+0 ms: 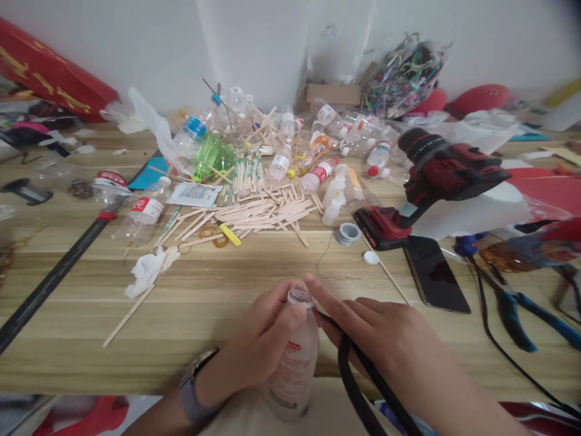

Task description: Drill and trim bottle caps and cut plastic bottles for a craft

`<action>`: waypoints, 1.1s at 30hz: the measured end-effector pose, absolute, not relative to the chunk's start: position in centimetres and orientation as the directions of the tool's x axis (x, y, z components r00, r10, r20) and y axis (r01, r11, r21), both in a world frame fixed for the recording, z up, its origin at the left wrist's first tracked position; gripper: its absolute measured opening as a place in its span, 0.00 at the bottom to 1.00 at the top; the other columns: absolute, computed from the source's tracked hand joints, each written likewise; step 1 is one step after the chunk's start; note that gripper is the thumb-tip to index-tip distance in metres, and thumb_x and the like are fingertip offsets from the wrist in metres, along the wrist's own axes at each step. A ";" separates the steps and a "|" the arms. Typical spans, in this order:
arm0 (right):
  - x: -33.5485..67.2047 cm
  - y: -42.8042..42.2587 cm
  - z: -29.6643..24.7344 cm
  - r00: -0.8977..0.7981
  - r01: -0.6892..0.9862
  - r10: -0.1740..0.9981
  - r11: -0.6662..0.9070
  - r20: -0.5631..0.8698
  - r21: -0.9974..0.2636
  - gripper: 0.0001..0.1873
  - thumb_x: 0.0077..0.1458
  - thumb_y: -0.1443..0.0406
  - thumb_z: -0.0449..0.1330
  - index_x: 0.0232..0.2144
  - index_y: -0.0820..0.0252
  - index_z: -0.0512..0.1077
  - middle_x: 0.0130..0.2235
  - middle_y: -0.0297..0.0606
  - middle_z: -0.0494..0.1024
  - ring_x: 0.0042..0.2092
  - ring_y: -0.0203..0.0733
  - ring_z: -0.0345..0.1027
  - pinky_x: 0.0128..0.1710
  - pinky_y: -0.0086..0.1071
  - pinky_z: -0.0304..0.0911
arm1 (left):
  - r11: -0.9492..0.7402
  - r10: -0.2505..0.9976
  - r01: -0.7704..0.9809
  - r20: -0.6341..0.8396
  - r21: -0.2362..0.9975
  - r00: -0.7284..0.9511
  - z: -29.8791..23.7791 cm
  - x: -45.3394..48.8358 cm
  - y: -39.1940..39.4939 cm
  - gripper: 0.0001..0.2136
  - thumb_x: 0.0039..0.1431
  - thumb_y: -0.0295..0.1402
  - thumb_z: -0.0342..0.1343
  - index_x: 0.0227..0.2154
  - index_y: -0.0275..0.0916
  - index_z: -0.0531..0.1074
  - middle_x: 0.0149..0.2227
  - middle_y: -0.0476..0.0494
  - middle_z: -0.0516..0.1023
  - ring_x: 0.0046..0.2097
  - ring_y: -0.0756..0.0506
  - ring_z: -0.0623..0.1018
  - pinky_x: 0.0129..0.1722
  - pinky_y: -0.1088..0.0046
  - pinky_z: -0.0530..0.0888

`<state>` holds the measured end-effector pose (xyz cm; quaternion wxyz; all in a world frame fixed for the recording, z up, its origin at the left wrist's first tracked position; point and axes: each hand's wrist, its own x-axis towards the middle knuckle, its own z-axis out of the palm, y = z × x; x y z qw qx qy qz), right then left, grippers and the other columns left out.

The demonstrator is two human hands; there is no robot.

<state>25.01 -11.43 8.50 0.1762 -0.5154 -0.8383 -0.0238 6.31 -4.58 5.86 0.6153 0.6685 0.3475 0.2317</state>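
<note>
Here, at a pale wood-grained surface (218,303) before a whitish wall (254,48), gripping a clear, red-printed plastic bottle (295,370) at the near edge, with the left fingers (285,326) wrapped round its neck and the right fingers (333,307) parted beside its rim over a black cord (347,369); unable to tell whether pinching that. Ahead of the fingers, across visible wood grain, facing heaped flat wooden sticks (272,211), then clear plastic bottles (280,162). Bounded rightward by a red-and-black cordless drill (447,169), leftward by a black tube (68,264).

The left hand (258,342) is partly hiding the plastic bottle (296,369); the bottom edge is cutting off the black cord (350,387).
</note>
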 end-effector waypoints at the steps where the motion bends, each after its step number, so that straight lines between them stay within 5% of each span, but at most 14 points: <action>1: 25.0 -11.4 8.5 -0.409 0.872 0.857 0.468 0.313 -0.142 0.36 0.62 0.75 0.45 0.70 0.61 0.39 0.26 0.30 0.77 0.23 0.37 0.71 0.18 0.26 0.61 | -0.011 0.746 0.176 -0.110 0.984 0.657 5.9 6.3 -4.6 0.11 0.64 0.38 0.46 0.36 0.40 0.71 0.36 0.47 0.77 0.39 0.45 0.74 0.41 0.71 0.71; 6: 25.1 -11.5 8.3 -0.403 0.881 0.872 0.452 0.279 -0.137 0.38 0.59 0.75 0.47 0.69 0.60 0.43 0.30 0.34 0.79 0.26 0.37 0.72 0.21 0.27 0.61 | -0.028 0.729 0.157 -0.088 0.987 0.679 5.9 6.4 -4.5 0.10 0.64 0.38 0.46 0.37 0.40 0.70 0.36 0.47 0.76 0.39 0.46 0.74 0.41 0.70 0.71; 16: 24.7 -11.1 8.0 -0.411 0.883 0.834 0.465 0.368 -0.068 0.28 0.62 0.75 0.44 0.64 0.65 0.53 0.22 0.28 0.73 0.21 0.37 0.68 0.18 0.30 0.55 | -0.014 0.686 0.109 -0.070 0.994 0.724 5.9 6.6 -4.0 0.16 0.62 0.45 0.51 0.43 0.38 0.72 0.39 0.45 0.77 0.40 0.45 0.74 0.40 0.69 0.70; 21: 24.8 -11.4 8.1 -0.402 0.895 0.830 0.445 0.386 -0.023 0.29 0.62 0.75 0.41 0.66 0.68 0.49 0.22 0.28 0.73 0.21 0.38 0.68 0.17 0.32 0.54 | 0.131 0.693 0.150 -0.199 0.980 0.693 6.0 6.7 -4.2 0.19 0.59 0.49 0.55 0.43 0.38 0.71 0.37 0.45 0.77 0.38 0.45 0.75 0.37 0.70 0.71; 27: 24.4 -11.2 8.2 -0.373 0.914 0.836 0.405 0.402 0.004 0.31 0.61 0.76 0.42 0.67 0.67 0.48 0.24 0.31 0.75 0.23 0.39 0.70 0.18 0.32 0.57 | 0.105 0.774 0.221 -0.219 0.970 0.594 7.1 7.5 -5.0 0.14 0.66 0.43 0.45 0.44 0.40 0.70 0.43 0.44 0.78 0.46 0.43 0.75 0.45 0.67 0.70; 33: 24.1 -11.1 7.5 -0.321 0.917 0.862 0.387 0.391 -0.099 0.33 0.60 0.77 0.44 0.66 0.65 0.48 0.25 0.30 0.76 0.22 0.38 0.71 0.18 0.30 0.58 | 0.038 0.789 0.227 -0.169 0.973 0.591 6.8 7.6 -4.9 0.14 0.67 0.43 0.44 0.38 0.40 0.69 0.37 0.46 0.77 0.42 0.44 0.75 0.42 0.68 0.70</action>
